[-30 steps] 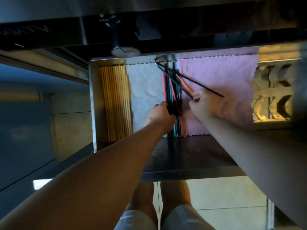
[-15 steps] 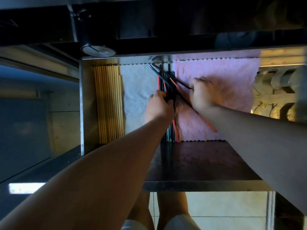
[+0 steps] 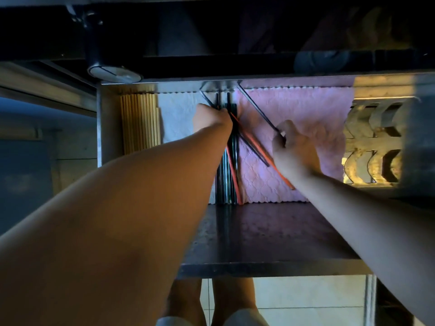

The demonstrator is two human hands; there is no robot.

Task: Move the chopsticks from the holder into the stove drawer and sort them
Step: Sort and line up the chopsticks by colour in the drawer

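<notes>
While both bare forearms reach into the open metal drawer (image 3: 270,270), the right hand (image 3: 295,152) has its grip closed on a black chopstick (image 3: 257,109) slanting across the pink cloth (image 3: 306,109). The left hand (image 3: 211,118) clamps the dark and red chopstick bundle (image 3: 229,180) at centre. Wooden chopsticks (image 3: 140,123) line the far left beside a white cloth (image 3: 177,114).

Bare pink cloth (image 3: 306,109) open right of dark chopsticks (image 3: 227,175), bamboo chopsticks (image 3: 140,123) filling drawer's left edge, stove underside (image 3: 235,31) overhead
</notes>
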